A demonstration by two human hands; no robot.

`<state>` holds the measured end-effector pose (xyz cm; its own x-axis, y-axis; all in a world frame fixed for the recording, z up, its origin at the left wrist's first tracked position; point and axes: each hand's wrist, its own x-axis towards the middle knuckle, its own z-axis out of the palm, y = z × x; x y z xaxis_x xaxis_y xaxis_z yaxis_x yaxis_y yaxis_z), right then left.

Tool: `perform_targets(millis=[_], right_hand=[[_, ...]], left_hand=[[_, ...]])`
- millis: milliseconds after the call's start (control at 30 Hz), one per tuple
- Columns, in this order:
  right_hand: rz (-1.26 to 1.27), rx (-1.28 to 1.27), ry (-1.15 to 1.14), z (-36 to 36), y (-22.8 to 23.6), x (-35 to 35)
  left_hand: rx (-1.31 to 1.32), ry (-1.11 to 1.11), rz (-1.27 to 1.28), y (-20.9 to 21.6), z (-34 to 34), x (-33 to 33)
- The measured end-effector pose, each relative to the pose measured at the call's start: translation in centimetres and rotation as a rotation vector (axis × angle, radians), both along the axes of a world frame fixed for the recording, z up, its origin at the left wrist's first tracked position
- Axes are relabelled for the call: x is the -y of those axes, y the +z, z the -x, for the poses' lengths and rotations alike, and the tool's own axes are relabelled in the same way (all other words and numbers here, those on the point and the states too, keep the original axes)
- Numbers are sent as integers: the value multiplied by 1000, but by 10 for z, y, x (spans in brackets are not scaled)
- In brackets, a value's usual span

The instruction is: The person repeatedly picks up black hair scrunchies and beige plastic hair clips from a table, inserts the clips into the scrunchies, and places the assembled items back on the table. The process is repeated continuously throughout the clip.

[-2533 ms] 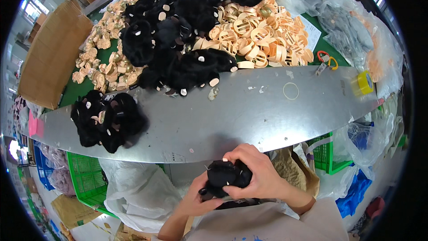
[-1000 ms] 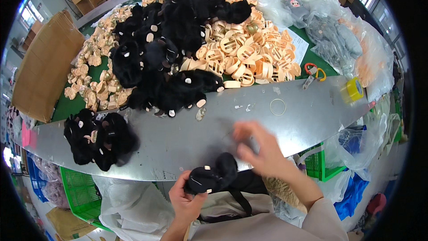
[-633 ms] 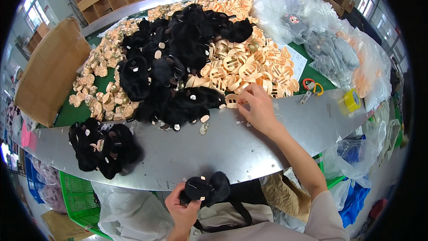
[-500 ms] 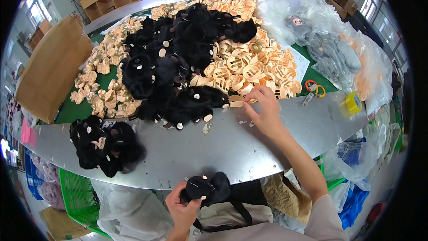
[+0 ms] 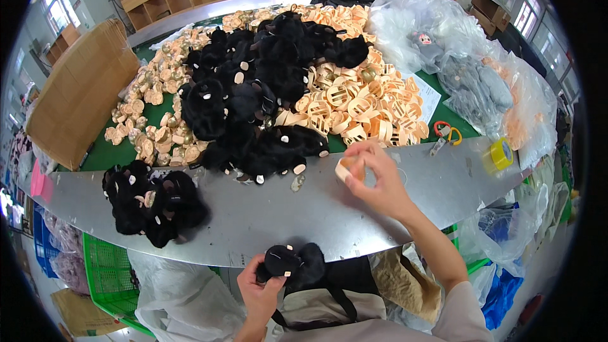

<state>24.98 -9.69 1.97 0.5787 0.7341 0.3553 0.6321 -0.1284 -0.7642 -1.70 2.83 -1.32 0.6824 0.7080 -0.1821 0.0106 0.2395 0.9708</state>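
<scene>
Low in front of me, at the table's near edge, my left hand [image 5: 259, 285] grips a small black plush toy [image 5: 310, 265] by its rounded end. Over the metal tabletop, my right hand [image 5: 379, 180] pinches a curved peach plastic piece [image 5: 344, 171] between thumb and fingers. Just beyond it spreads a heap of similar peach plastic pieces [image 5: 361, 104], many of them ring-shaped with slots. A large pile of black plush toys [image 5: 272, 82] covers the middle of the table. Several more black plush toys [image 5: 155, 202] lie in a group at the left.
Orange-handled scissors [image 5: 448, 132] and a yellow tape roll [image 5: 500, 153] lie at the right, near clear plastic bags [image 5: 468, 66]. Small peach and gold parts [image 5: 149, 92] lie beside a cardboard sheet [image 5: 82, 95] at left. A green basket [image 5: 107, 278] stands below the table edge.
My right hand has drawn back toward me from the heap's edge, lifting the peach plastic piece off the table. My left hand stays in place with the plush toy. The view has shifted slightly.
</scene>
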Motion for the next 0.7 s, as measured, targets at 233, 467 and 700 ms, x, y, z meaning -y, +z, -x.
perform_targets(millis=[233,467,700], right_hand=[[42,21,393,66,15,13],[107,-57,501,81,34,13],[40,-35,469,89,42,11]], left_hand=[[19,-69,-57,-4,0,4],[-54,-230,31,-1,11,-4],[-97,-345,207,-4,18,2]])
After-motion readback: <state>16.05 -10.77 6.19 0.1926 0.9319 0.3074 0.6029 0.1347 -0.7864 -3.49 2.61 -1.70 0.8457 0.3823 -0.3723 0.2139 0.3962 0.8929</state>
